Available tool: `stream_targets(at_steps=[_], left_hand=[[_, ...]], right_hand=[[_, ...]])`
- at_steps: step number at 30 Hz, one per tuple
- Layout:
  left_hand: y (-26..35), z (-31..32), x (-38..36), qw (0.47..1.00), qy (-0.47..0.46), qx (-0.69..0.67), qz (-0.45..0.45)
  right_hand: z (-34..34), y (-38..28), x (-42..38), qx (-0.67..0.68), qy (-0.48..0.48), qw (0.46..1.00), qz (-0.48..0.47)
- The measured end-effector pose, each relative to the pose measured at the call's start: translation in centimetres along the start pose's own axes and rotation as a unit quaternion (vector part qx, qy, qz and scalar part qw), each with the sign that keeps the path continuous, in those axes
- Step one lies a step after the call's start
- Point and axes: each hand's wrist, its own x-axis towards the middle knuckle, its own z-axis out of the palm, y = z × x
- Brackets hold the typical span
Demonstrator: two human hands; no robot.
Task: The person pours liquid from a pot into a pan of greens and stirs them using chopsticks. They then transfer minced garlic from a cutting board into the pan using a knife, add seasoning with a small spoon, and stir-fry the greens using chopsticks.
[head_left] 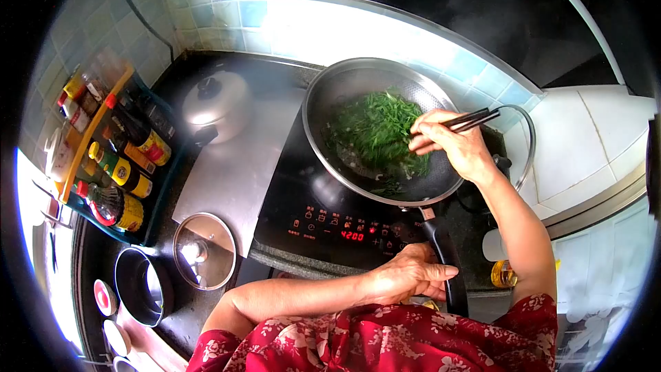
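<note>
A wok [323,155] stands on the black induction cooktop [310,203], holding a heap of chopped leafy greens [385,124]. My left hand [412,274] is closed around the wok's black handle [439,244], with the thumb lying across it. Over the right side of the wok, my right hand [454,143] grips dark chopsticks [475,120]. Their upper ends stick out behind the hand; the lower tips are hidden by the fingers and the greens. The cooktop's red display reads 4200.
Left of the cooktop are a lidded silver pot [219,107], a glass lid [204,251] and a dark pot [141,286]. A rack [155,213] of sauce bottles lines the left wall. Above hangs a range hood [447,7]. An oil bottle [504,274] stands beside my right forearm.
</note>
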Motion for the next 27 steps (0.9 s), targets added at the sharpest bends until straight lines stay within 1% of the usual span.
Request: stream_targets(at_steps=[1,3,5,7,8,9,11,13,14,15,17,18,19,21,22,23,25,26,27], left_hand=[[-0.1,0.0,0.1,1.0,0.001,-0.001,0.001],[-0.3,-0.1,0.2,1.0,-0.004,0.005,0.005],[-0.1,0.0,0.0,1.0,-0.001,0.007,0.006],[0.0,0.1,-0.1,1.0,0.004,0.009,0.004],[0.0,0.1,-0.1,1.0,0.006,0.006,0.002],[0.0,0.1,-0.1,1.0,0.009,0.003,-0.002],[0.0,-0.1,0.0,1.0,-0.001,0.01,-0.002],[-0.4,-0.5,0.2,1.0,-0.011,0.016,-0.002],[-0.7,-0.8,0.5,1.0,-0.012,0.015,0.006],[-0.7,-0.7,0.5,1.0,-0.012,0.014,0.013],[-0.3,-0.1,0.0,1.0,-0.01,0.007,0.013],[-0.1,0.1,-0.2,1.0,-0.005,0.0,0.011],[-0.1,-0.1,-0.1,1.0,-0.005,-0.001,0.01],[-0.3,-0.4,0.2,1.0,-0.029,-0.008,-0.002],[-0.3,-0.4,0.2,1.0,-0.03,-0.008,-0.002],[-0.3,-0.4,0.2,1.0,-0.029,-0.008,0.0],[-0.5,-0.6,0.3,1.0,-0.028,-0.008,0.003],[-0.7,-0.9,0.5,1.0,-0.024,-0.002,-0.002],[-0.8,-1.0,0.7,1.0,-0.021,0.005,-0.007]], right_hand=[[-0.3,-0.6,-0.1,0.001,-0.001,1.0,0.001],[-2.1,-2.4,-0.3,-0.061,0.055,0.993,0.086],[-3.9,-1.1,0.4,-0.045,0.114,0.992,-0.013],[-3.4,0.5,0.9,-0.021,0.149,0.988,-0.027],[-2.3,1.1,0.6,-0.027,0.152,0.988,0.02],[-1.6,1.2,-0.2,-0.015,0.094,0.995,-0.009],[-1.2,-0.8,-1.5,0.002,0.037,0.998,0.051],[-2.3,-1.5,-2.0,-0.031,0.061,0.995,0.071],[-3.4,-1.3,-1.8,-0.035,0.079,0.995,0.049],[-4.0,-1.3,-1.6,-0.035,0.126,0.991,0.027],[-3.8,-1.4,-2.0,-0.042,0.109,0.991,0.061],[-2.8,-1.8,-2.5,-0.037,0.079,0.992,0.093],[-2.5,-2.0,-3.0,-0.051,0.073,0.994,0.07],[-3.8,-2.7,-2.9,-0.027,0.114,0.992,0.037],[-4.8,-3.1,-2.8,-0.032,0.131,0.991,0.02],[-5.5,-3.6,-2.7,-0.056,0.14,0.988,0.024],[-6.8,-3.0,-1.7,-0.1,0.196,0.975,0.007],[-7.4,-2.2,-0.9,-0.095,0.225,0.97,0.013],[-8.0,-0.7,-0.1,-0.097,0.235,0.967,-0.004]])
